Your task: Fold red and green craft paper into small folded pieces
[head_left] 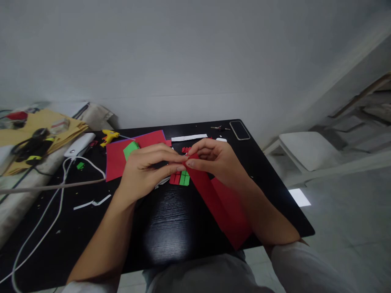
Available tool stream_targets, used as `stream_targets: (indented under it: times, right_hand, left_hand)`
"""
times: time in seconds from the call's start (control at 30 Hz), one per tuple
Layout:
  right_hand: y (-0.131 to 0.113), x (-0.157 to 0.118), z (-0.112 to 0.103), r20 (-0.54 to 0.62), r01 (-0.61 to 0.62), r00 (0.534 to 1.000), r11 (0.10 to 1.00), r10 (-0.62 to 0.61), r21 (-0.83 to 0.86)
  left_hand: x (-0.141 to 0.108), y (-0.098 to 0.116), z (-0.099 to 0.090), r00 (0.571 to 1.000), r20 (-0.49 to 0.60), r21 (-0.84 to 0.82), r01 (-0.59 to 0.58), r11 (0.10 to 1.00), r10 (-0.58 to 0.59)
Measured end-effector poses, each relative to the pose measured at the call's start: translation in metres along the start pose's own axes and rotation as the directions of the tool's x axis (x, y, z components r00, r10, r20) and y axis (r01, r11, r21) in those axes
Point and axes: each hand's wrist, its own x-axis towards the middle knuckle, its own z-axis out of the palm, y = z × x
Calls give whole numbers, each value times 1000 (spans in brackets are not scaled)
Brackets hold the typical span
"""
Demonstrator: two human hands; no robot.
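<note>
Red sheet (210, 199): slants from between the two grips toward the near edge of the surface (275, 203). We judge it light, pliant, easily creased, not slippery; best held by its edges, flat between thumb and fingertips. Right grip (219, 161): pinched closed on its upper end. Left grip (146, 167): thumb and fingertips nearly together at that end; we cannot tell whether they have hold. We count one yellow glue gun (108, 137), one phone (240, 130), one purple-edged red panel (114, 162), one straight white strip (189, 138). Green pieces (130, 148) overlap; no sure count.
</note>
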Motion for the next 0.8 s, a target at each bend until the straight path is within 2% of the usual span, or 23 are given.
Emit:
stream_targets:
  times: [0.37, 0.8]
  right_hand:
    - [1, 0, 0, -15, -8, 1000, 1000, 9, 18]
    - [1, 0, 0, -26, -7, 1000, 1000, 7, -8]
  left_hand:
    - [0, -3, 0, 998, 3, 19, -66, 998, 66]
    - [1, -2, 1, 998, 10, 37, -70, 997, 69]
